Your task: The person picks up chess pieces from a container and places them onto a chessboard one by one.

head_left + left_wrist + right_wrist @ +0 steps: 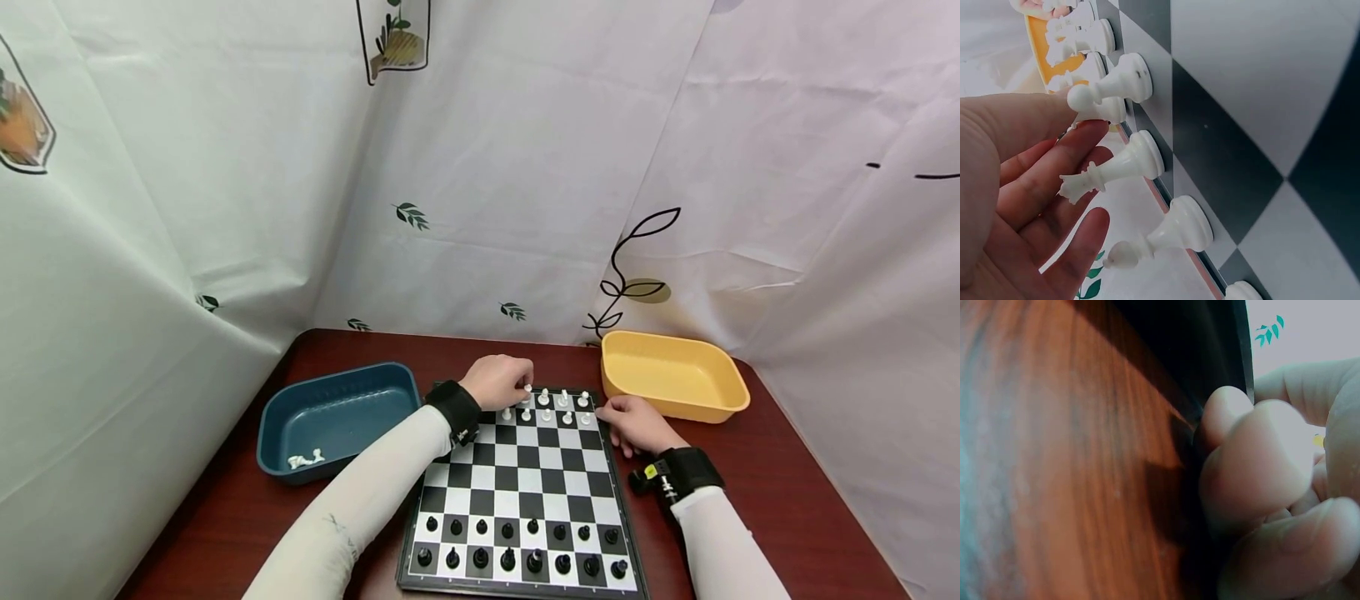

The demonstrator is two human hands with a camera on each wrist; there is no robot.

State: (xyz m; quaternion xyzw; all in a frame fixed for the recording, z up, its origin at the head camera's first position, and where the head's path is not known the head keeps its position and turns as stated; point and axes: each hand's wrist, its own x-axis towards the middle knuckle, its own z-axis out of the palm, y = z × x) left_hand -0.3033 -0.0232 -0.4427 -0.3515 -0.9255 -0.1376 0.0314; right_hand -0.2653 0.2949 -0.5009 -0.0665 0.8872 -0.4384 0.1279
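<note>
My left hand (497,382) is at the far edge of the chessboard (517,457). Its thumb and index finger pinch a white chess piece (1112,111), mostly hidden behind a white pawn (1110,84). A white crowned piece (1113,169) stands beside the fingers, with another white piece (1169,234) beyond it. More white pieces, among them a white pawn (567,417), occupy the two far rows. At the board's right side, my right hand (637,423) holds the edge, thumb over the rim and curled fingers (1266,456) against the side, low by the table.
Black pieces (535,560) fill the two near rows. Left of the board, a blue tray (341,373) holds a few white pieces (305,459). A yellow tray (678,408) sits at the back right of the brown table (787,492). Patterned white cloth (487,167) hangs behind.
</note>
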